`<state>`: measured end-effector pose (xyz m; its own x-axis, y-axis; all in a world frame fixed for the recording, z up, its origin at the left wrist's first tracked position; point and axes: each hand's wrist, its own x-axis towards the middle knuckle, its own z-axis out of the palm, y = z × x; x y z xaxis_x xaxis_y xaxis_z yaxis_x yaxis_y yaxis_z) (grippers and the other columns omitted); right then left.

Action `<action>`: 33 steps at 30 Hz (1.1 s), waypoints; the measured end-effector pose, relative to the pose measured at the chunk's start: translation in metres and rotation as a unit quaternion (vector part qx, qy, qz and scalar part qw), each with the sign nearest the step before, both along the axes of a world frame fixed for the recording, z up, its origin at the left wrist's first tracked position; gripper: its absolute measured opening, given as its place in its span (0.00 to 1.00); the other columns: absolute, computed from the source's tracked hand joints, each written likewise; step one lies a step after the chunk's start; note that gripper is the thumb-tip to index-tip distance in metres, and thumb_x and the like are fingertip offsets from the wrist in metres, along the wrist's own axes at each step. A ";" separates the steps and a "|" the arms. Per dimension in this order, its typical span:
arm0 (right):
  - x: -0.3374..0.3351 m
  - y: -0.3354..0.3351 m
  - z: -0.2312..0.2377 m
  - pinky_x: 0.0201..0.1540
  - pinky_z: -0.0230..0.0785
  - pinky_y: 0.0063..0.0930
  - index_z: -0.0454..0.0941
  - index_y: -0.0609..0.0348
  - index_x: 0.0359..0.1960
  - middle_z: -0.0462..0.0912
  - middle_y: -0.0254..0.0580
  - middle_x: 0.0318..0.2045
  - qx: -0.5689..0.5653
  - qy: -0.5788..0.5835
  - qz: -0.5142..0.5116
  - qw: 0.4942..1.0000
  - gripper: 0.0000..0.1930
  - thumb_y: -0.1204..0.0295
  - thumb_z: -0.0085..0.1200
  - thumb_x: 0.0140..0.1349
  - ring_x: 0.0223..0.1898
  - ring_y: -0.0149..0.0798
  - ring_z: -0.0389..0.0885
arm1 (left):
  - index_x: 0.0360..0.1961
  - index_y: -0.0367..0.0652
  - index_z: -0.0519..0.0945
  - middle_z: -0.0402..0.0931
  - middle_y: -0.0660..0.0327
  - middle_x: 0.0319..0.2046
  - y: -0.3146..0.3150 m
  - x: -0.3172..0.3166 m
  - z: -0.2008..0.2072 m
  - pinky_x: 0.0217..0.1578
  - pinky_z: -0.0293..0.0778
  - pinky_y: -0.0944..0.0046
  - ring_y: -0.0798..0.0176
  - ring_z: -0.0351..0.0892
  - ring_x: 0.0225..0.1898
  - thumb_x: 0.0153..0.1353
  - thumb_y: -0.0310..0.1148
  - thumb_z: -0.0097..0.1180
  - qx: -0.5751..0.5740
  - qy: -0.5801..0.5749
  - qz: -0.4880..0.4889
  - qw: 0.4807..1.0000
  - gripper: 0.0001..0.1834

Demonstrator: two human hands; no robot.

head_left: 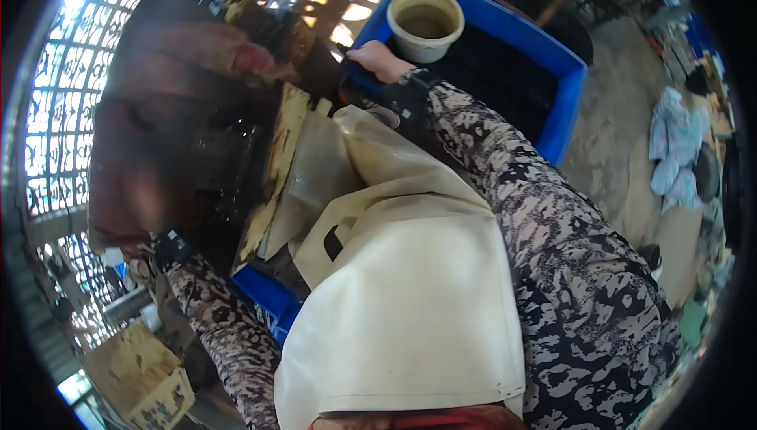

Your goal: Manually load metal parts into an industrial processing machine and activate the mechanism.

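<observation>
My right hand (377,61) grips the near left rim of a large blue tub (572,99), thumb on the outside and the other fingers partly hidden. Inside the tub, at its far left corner, stands a round cream bucket (426,50) with murky contents; the rest of the tub's inside looks dark. Far to the left, my left hand (140,260) is at the lower edge of a dark reddish-brown machine or bench (134,130). Its fingers are too small and hidden to make out.
A cream apron (402,312) covers my front. Beside the dark bench is a worn wooden board (276,166). Blue plastic (264,292) shows below it. A wooden box (138,367) stands at lower left, and a pale cloth (674,146) lies on the right among clutter.
</observation>
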<state>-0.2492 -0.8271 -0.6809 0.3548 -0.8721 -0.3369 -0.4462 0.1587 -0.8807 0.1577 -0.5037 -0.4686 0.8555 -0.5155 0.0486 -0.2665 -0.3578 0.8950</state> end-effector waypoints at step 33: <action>-0.013 0.082 0.125 0.40 0.73 0.46 0.79 0.66 0.34 0.81 0.59 0.35 -0.270 -0.107 0.080 0.954 0.18 0.60 0.54 0.58 0.40 0.57 0.81 | 0.54 0.32 0.71 0.75 0.51 0.47 -0.089 -0.287 -0.022 0.54 0.71 0.59 0.55 0.76 0.49 0.67 0.44 0.52 -0.045 0.360 -0.216 0.907 0.25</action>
<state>-0.2619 -0.7455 -0.5560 0.5074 -0.8274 0.2410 -0.2272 -0.3982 -0.8887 -0.1291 -0.5931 -0.4901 0.4019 -0.8315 -0.3836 0.3000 -0.2762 0.9131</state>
